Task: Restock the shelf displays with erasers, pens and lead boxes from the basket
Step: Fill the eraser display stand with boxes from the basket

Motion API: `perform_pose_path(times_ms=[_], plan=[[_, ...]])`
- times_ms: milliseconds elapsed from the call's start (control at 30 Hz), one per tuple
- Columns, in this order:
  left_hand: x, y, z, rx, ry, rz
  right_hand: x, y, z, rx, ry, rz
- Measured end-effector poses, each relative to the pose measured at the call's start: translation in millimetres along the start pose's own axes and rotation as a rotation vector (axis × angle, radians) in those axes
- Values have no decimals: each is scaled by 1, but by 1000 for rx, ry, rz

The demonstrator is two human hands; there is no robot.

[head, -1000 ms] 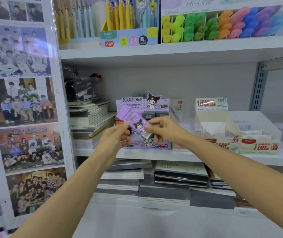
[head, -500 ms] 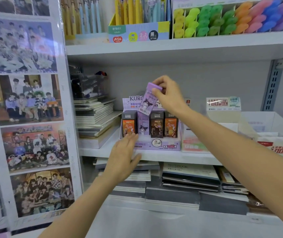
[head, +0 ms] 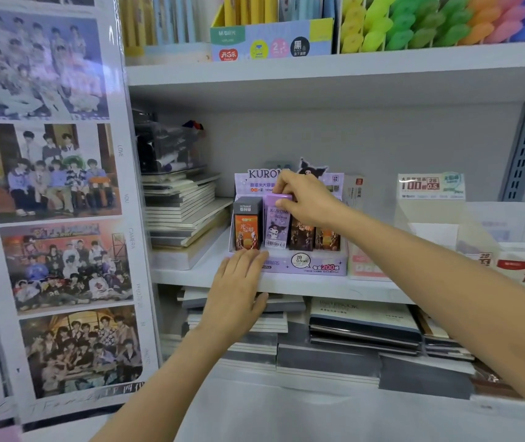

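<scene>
Gripping a purple lead box (head: pixel 275 223) by its top, the right hand (head: pixel 307 199) sets it upright in the display (head: pixel 305 266); the left hand (head: pixel 238 282) rests flat against the display's front on the shelf (head: pixel 334 287).

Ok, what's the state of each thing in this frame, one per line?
Kuromi display: upright on the shelf.
purple lead box: upright in its second slot from left.
right hand: grips the purple lead box's top.
left hand: flat, fingers straight against the Kuromi display's front corner.
</scene>
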State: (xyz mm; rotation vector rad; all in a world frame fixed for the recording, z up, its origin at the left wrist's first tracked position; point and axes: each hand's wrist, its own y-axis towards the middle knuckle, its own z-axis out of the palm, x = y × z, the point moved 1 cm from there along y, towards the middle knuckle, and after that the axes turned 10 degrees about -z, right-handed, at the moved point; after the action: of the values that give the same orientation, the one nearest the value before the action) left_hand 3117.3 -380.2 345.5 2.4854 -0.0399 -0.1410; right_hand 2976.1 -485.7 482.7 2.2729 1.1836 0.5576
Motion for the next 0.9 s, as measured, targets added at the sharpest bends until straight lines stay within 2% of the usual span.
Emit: perform_pose_path(times_ms=[200,367,433,500,567,633,700,800,900], plan=[[0,-1,1,3,3,-5,7,2,20,-154,-213,-84],[-6,-3,-3,24,-8,-38,5,-20,24,-34,-354,-93],[-16,-10,-2,-24,-44,-57,11,-41,18,-125,-274,-155],[-29,-28,11,-166,-128,-51,21,-81,19,-303,-35,-248],[-46,-59,39,-235,-233,-73,29,-141,35,-361,189,-257],[-63,-99,81,-83,-316,-93,26,-206,67,-238,283,-180],[-79,-147,131,228,-342,-110,14,-272,107,-37,297,-60],[-94,-224,200,639,-238,-130,-17,-363,163,360,257,180],[-101,-289,245,903,-127,-171,-53,-442,205,660,263,413]])
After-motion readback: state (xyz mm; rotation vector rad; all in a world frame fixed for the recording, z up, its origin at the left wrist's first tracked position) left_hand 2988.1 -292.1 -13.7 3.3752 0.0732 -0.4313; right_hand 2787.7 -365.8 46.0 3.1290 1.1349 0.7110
